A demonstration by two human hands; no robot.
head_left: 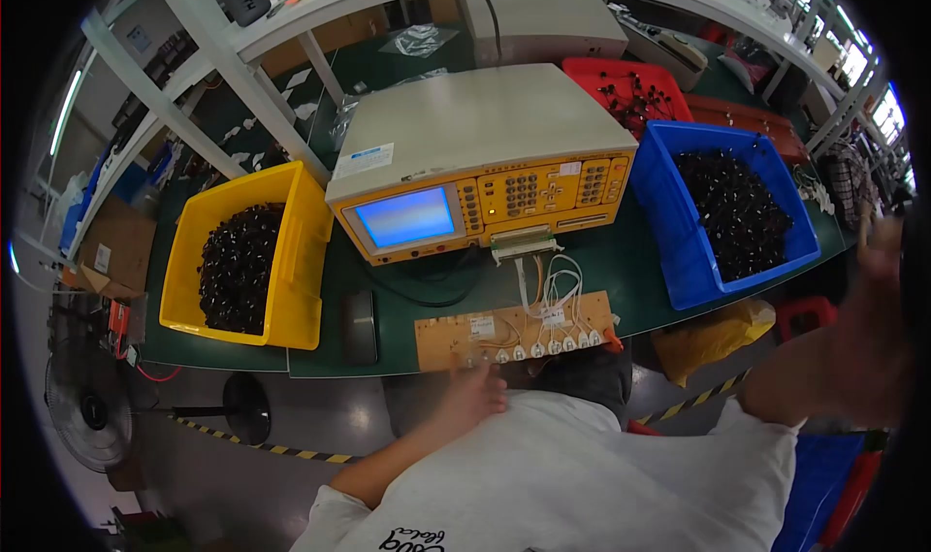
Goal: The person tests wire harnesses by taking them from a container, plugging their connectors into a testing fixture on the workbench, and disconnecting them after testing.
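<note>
My left hand [472,397] is at the front edge of a wooden test board [436,337], near its left half. Its fingers look curled; what they hold, if anything, is too small to make out. A row of white sockets [555,346] runs along the board's front. White wires [561,290] lead from them up to a connector [524,244] on the yellow-fronted test instrument [475,164], whose screen glows blue. Raised at the far right, close to the camera, my right hand [873,309] is smeared and dark, its fingers unclear.
A yellow bin [303,261] of small black parts stands left, a blue bin [669,222] of similar parts right. Behind it sits a red tray [582,72] with more parts. A dark flat phone-like object [359,327] lies left of the board. A fan [92,411] stands at far left.
</note>
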